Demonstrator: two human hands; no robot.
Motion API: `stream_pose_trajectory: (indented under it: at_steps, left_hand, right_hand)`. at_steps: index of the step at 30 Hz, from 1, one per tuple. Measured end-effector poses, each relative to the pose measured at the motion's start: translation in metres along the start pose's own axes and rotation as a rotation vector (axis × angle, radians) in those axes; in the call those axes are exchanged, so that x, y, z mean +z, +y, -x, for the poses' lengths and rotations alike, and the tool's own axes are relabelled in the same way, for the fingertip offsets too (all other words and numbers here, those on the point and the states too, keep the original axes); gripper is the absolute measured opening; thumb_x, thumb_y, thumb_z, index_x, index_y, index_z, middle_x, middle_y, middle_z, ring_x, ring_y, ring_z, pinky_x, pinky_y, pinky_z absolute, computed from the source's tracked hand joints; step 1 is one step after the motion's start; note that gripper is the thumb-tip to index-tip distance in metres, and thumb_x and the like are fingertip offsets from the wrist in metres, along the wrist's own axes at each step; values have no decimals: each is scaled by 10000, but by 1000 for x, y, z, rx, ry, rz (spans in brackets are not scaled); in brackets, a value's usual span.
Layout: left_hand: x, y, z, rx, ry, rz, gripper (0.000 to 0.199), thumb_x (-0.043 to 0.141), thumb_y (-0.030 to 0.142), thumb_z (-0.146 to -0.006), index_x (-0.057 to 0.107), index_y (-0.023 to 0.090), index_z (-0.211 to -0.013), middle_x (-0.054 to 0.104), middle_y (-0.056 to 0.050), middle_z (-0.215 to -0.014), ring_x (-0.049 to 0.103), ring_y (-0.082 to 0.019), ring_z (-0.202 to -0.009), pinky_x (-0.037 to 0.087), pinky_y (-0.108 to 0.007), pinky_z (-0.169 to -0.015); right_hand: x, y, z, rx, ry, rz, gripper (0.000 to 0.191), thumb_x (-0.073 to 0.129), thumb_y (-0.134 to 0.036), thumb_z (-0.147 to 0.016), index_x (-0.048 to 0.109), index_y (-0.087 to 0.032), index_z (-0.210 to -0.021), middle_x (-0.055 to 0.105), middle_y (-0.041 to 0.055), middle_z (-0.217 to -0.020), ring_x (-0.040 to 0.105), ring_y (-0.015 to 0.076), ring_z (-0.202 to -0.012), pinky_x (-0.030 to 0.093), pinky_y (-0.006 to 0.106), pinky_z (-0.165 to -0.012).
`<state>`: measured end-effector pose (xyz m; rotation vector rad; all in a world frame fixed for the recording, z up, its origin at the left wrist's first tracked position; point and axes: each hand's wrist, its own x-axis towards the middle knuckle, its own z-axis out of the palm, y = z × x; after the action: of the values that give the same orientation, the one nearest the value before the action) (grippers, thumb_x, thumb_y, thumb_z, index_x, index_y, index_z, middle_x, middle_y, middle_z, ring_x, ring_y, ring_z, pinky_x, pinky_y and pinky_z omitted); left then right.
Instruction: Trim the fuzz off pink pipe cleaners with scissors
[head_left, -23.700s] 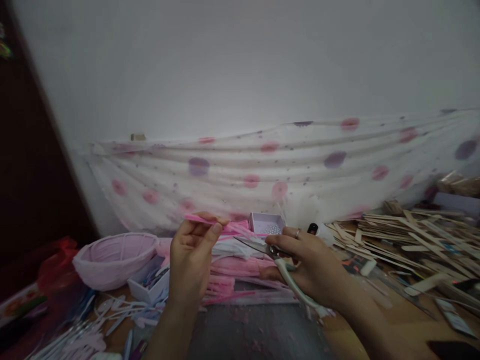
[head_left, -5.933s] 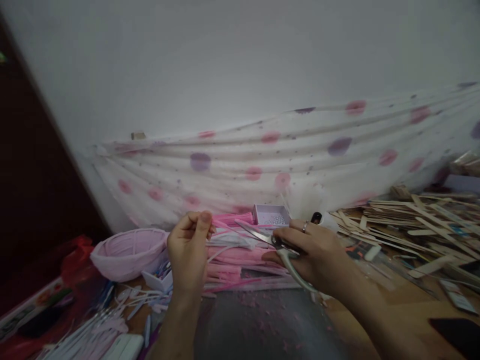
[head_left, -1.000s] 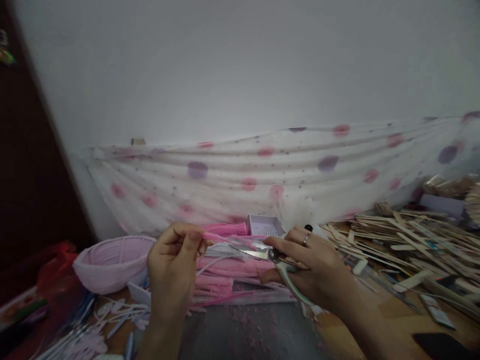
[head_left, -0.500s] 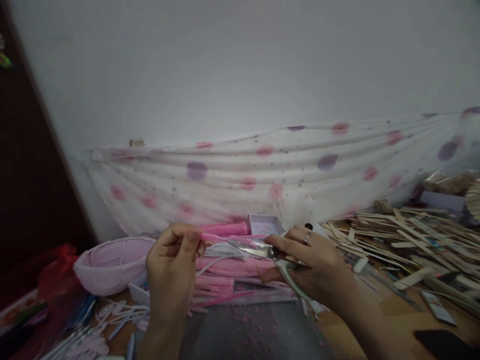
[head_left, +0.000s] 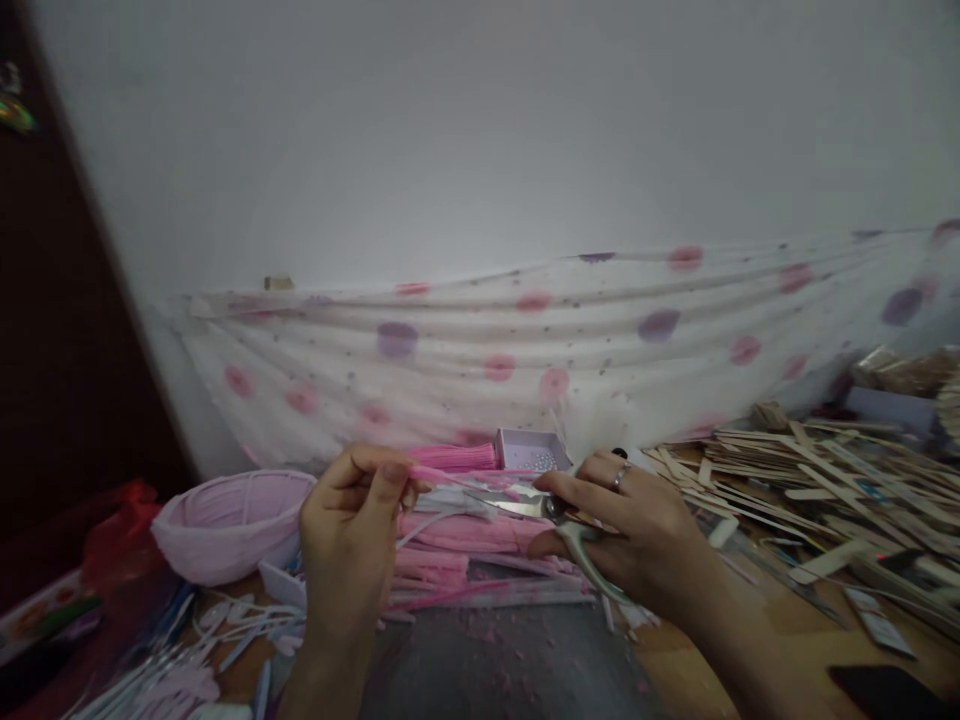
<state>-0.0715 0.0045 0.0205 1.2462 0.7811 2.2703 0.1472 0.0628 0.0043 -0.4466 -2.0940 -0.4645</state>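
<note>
Between thumb and forefinger, my left hand (head_left: 356, 540) pinches a pink pipe cleaner (head_left: 442, 478) that points to the right. My right hand (head_left: 630, 525), with a ring on one finger, grips a pair of scissors (head_left: 534, 507) with pale handles. The blades point left, close to the pipe cleaner; whether they touch it I cannot tell. Below and behind both hands lie bundles of pink pipe cleaners (head_left: 480, 535) and some white ones. Pink fluff is scattered over the dark mat (head_left: 480, 660) in front.
A pink woven basket (head_left: 225, 535) stands left, beside white cords (head_left: 232, 630) and a red bag (head_left: 124, 540). Behind the hands sits a small box (head_left: 517, 445) of beads. Wooden sticks (head_left: 795, 480) are heaped at right. A dotted cloth (head_left: 465, 340) covers the lower wall.
The whole view has shifted slightly, so things sit a little further right. Both hands keep nearly the same pose, still holding the pipe cleaner and the scissors.
</note>
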Motion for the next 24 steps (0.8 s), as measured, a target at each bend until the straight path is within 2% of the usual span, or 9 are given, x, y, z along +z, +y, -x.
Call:
stream_pose_trajectory:
  at_steps: [7,10,12,16,18,21,24]
  left_hand:
    - [1,1,1,1,-2,-1,282,800,382,-637,629,165,-585,558,39,-513,471,-52,-474,375,-146,-459]
    - [1,2,1,-4,2,-2,283,805,382,-629,628,166,-585,560,40,-511,475,-55,-475,384,-151,-468]
    - [-1,1,0,-22,8,-10,289,805,380,-630,620,164,-582,564,40,-513,474,-54,-472,383,-150,-466]
    - [-3,-4,-4,-90,-9,-59,308,791,376,-650,592,156,-565,561,40,-496,464,-51,-457,374,-147,-456]
    - [-2,-8,-4,-114,-44,-85,318,768,378,-679,574,155,-562,548,42,-482,451,-51,-455,366,-148,-454]
    - [3,-12,1,-117,-92,-142,305,725,365,-732,558,156,-583,542,46,-486,425,-49,-452,349,-151,-448]
    - [13,-14,9,-110,-112,-202,278,697,342,-757,557,156,-606,560,39,-505,442,-55,-463,361,-157,-456]
  right_hand:
    - [1,0,2,-6,-41,47,329,670,-449,-799,690,-150,-933,607,38,-681,561,158,-599,400,279,-540]
    - [1,0,2,26,-19,0,300,679,-432,-796,690,-165,-934,605,31,-676,553,150,-585,392,272,-536]
    - [-1,0,1,99,-9,-56,327,699,-457,-766,685,-181,-942,597,25,-685,553,147,-585,403,265,-542]
    - [-7,1,0,328,-64,-146,480,717,-494,-718,622,-201,-1086,619,70,-887,599,197,-745,469,300,-625]
    - [-8,-1,-1,437,-79,-252,418,699,-454,-740,610,-204,-1062,633,65,-894,609,198,-755,479,307,-634]
    - [-3,-10,-4,592,-125,-550,287,706,-387,-741,613,-204,-942,642,10,-751,608,155,-654,472,263,-575]
    - [5,-22,-9,678,-140,-832,240,734,-316,-704,609,-196,-871,632,-14,-697,591,124,-604,448,221,-517]
